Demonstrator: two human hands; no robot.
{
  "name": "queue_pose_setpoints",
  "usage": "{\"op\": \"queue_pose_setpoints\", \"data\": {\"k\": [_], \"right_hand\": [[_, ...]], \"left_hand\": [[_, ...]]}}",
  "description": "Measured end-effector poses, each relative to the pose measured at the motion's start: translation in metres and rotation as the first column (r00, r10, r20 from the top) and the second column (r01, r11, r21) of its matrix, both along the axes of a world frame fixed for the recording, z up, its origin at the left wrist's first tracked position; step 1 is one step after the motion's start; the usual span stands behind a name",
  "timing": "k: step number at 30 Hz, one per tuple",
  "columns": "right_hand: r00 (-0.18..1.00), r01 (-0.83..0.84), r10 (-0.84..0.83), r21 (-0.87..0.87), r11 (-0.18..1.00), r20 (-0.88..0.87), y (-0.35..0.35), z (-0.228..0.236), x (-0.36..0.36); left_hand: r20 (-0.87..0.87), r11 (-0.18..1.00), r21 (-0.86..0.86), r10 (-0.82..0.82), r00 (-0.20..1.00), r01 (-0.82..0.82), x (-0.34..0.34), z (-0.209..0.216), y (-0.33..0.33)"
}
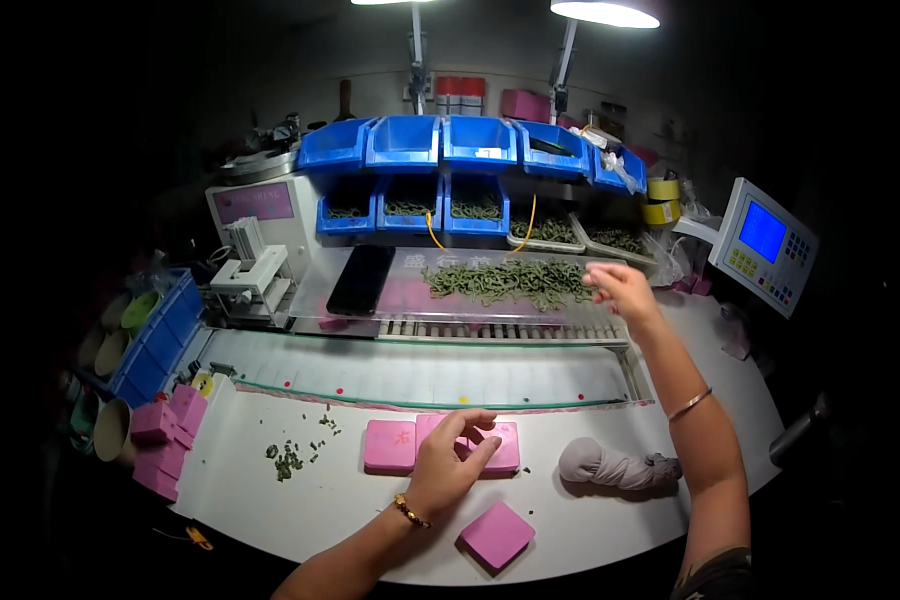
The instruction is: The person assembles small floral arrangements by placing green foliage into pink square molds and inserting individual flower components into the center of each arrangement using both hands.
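Observation:
My left hand (450, 460) hovers over a row of pink blocks (390, 446) on the white table. Its fingers curve forward with a gap between them and the thumb, and nothing shows in it. A loose pink block (497, 534) lies nearer to me, turned cornerwise. My right hand (622, 292) reaches to the right end of a heap of small green wax-like pieces (510, 282) on a clear raised shelf (410, 300). Its fingertips are pinched together; whether a piece is between them is too small to tell.
A black phone (361, 280) lies left of the heap. Blue bins (402, 143) stand behind, with a keypad screen (765, 235) at right. A grey cloth bundle (620, 466) rests right of the blocks. Green scraps (288, 462) lie at left, near stacked pink blocks (157, 455).

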State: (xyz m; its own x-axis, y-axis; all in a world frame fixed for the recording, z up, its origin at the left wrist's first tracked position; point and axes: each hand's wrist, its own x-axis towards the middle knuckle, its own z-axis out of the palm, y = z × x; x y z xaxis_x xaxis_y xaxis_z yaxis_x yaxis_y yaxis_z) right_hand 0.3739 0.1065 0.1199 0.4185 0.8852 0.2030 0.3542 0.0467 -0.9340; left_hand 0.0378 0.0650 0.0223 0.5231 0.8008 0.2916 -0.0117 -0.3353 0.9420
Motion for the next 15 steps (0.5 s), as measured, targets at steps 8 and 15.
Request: {"op": "queue_pose_setpoints", "data": {"k": [8,15], "right_hand": [[0.991,-0.130,0.128,-0.054,0.990,-0.038,-0.131,-0.039,-0.061],[0.889,-0.199,0.219,-0.091,0.976,0.403,-0.214,-0.053,-0.126]], "left_hand": [[0.086,0.988,0.040,0.146,0.986,-0.150,0.001,0.003,0.002],[0.000,0.901,0.434,0.014,1.000,-0.012,-0.015,0.010,-0.043]]}}
